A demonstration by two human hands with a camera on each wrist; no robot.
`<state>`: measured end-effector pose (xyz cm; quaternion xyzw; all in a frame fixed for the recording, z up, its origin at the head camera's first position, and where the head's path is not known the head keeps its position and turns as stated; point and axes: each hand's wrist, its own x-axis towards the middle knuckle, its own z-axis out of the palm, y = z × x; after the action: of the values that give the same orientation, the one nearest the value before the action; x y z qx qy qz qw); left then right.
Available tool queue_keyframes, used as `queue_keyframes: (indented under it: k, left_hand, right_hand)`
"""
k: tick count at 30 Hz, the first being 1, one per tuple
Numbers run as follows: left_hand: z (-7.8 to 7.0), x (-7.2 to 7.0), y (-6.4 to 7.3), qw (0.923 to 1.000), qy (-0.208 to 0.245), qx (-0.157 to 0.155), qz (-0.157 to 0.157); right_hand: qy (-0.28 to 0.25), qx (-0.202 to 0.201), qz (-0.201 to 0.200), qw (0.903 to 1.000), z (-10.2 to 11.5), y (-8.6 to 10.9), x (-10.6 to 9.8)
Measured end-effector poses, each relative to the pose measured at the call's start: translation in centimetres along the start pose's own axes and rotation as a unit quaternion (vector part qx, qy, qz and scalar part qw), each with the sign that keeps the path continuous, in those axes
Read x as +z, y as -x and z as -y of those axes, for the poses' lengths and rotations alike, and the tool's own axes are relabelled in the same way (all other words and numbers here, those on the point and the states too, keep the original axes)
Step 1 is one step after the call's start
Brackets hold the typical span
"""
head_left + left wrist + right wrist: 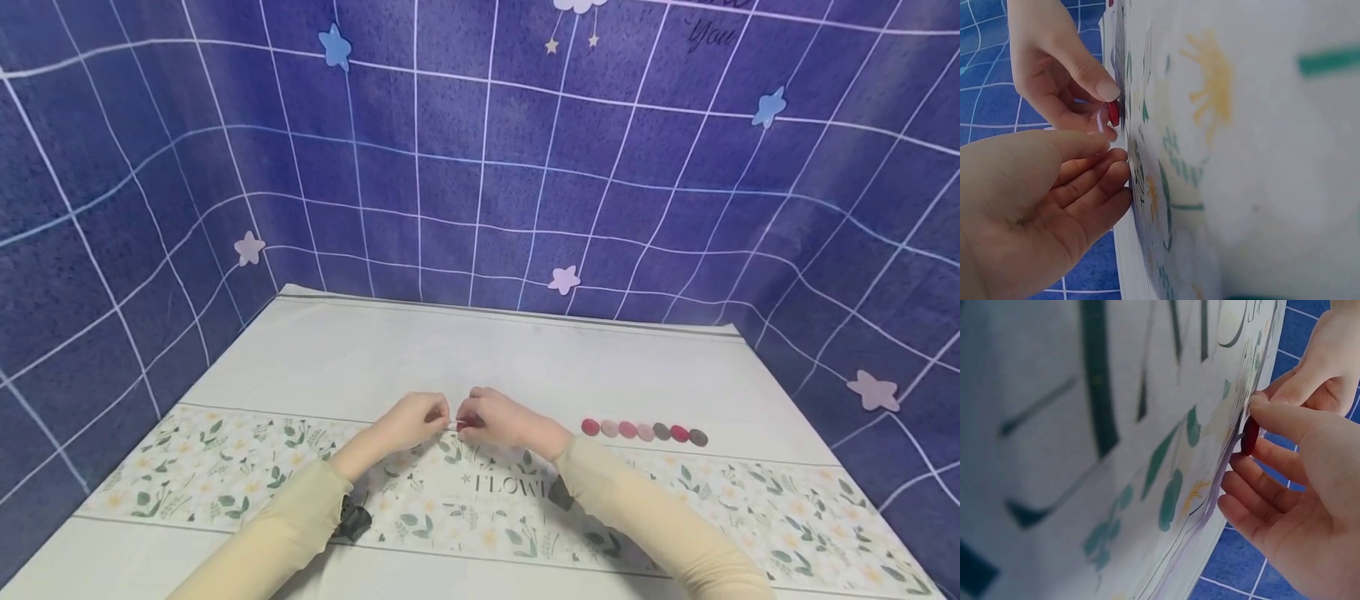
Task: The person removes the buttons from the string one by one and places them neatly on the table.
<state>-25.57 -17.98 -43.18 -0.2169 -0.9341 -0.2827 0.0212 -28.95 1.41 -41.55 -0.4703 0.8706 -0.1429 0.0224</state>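
Note:
My right hand (pixel 501 418) pinches a flat, round red bead (pixel 1250 436) between thumb and fingers. A thin pale lavender cord (pixel 1211 495) trails from the bead along the table cloth in the right wrist view. On the bead's other side, a short length of cord (pixel 1100 122) shows in the left wrist view. There my left hand (pixel 411 422) pinches the cord's end between thumb and index finger, close beside the bead. Both hands meet low over the table's middle. Whether the cord runs through the bead's hole is hidden.
Several flat round beads (pixel 627 430) in red, pink and dark grey lie in a row right of my hands. The white table cloth (pixel 420 342) has a floral band. A blue gridded curtain (pixel 450 183) with stars surrounds the table's back and sides.

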Motion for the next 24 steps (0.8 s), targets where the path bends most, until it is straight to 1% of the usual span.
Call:
queue_keyframes:
  k: [6,10,14,22,24]
  left_hand:
    - [-0.1,-0.1,0.0,0.9999,0.004,-0.01,-0.001]
    - [-0.1,0.0,0.0,0.9999,0.004,-0.009,0.0]
    - [-0.1,0.1,0.0,0.9999,0.01,-0.009,-0.002]
    - [0.1,0.1,0.1,0.9999,-0.002,0.008,-0.007]
    - [0.0,0.1,0.1,1.0,0.002,0.004,-0.005]
  right_hand:
    - [-0.017,0.01,0.007,0.9998,0.0,-0.1,-0.2]
    - [-0.03,0.003,-0.002,0.9995,0.1,0.1,-0.3]
    - [-0.033,0.001,-0.008,0.9994,0.1,0.4,-0.4]
    - [-0.032,0.007,-0.015,0.9994,0.0,1.1,-0.6]
    - [-0.036,0.007,-0.018,0.9992,0.0,1.2,-0.7]
